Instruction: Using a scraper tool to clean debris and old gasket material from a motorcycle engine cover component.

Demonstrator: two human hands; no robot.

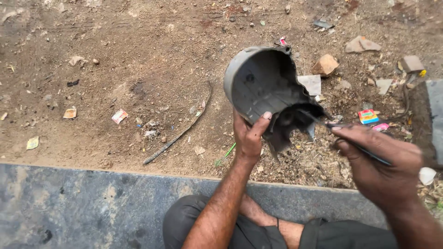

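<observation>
Left hand (248, 138) clamped on the lower rim of a broken grey plastic housing (260, 80), thumb pressed on its inner wall, fingers wrapped behind; held up in the air over the dirt ground (138, 69), beyond the far edge of the stone ledge (92, 203). Right hand (380, 163) closed around a thin dark tool (350, 140), forefinger laid along the shaft, tip reaching into the torn dark opening at the bottom of the housing.

Risks, as a judgement:
- Jagged torn edge right beside the left thumb; could cut if the tool pushes the housing round in the grip.
- Tool tip could slip off the ragged plastic and jab toward the left palm, being aimed that way.
- Brittle, cracked rim could split further under prying, dropping a piece onto the ground.
- Hold only on 1 edge, so a hard push could twist the housing loose.

Count:
- 2 hands, both busy.
- 1 housing, 1 tool.
- 1 long dark stick (177, 133) lying on the dirt, near the ledge's far edge.
- 2 larger stones (325, 64) toward the far right, plus several smaller ones.
- Scattered small wrappers (368, 115), too many and too small for an exact count.
</observation>
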